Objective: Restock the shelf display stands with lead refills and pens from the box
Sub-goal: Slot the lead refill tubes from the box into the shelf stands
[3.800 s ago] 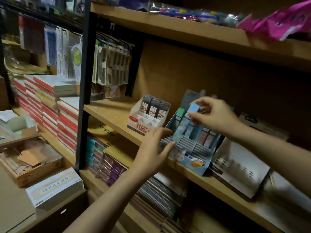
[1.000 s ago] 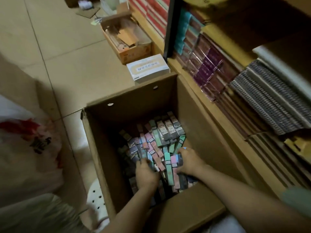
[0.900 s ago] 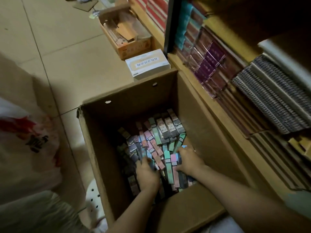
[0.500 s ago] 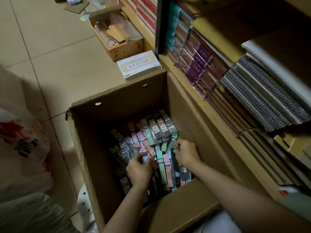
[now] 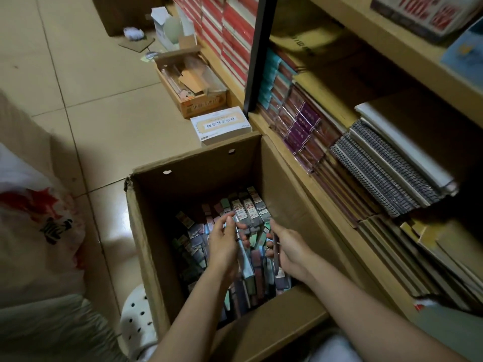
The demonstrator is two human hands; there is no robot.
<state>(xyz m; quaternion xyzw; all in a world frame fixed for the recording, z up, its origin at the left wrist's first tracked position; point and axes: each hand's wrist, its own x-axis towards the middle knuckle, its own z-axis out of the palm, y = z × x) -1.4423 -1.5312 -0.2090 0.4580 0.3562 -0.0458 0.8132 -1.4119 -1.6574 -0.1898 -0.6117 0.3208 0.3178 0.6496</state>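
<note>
An open cardboard box (image 5: 198, 159) stands on the floor against the shelf, filled with several slim lead refill cases (image 5: 251, 209) in grey, pink, green and blue. Both my hands are inside it, above the pile. My left hand (image 5: 222, 246) grips a pale blue case that lies along its palm. My right hand (image 5: 290, 250) pinches a dark slim case between thumb and fingers. The bases of the white-and-red display stand (image 5: 423, 14) and the blue display stand (image 5: 465, 52) show on the shelf at the top right.
A white labelled box (image 5: 222, 125) and an open carton (image 5: 193, 82) lie on the floor beyond the big box. A white plastic bag (image 5: 31, 231) is at left, a perforated white stool (image 5: 138, 322) below. Stacked notebooks (image 5: 379, 173) fill the lower shelf beside a black post (image 5: 257, 53).
My hands have left the display stand and gone down into the box. In the last second they rose off the pile, each now with a case in its fingers.
</note>
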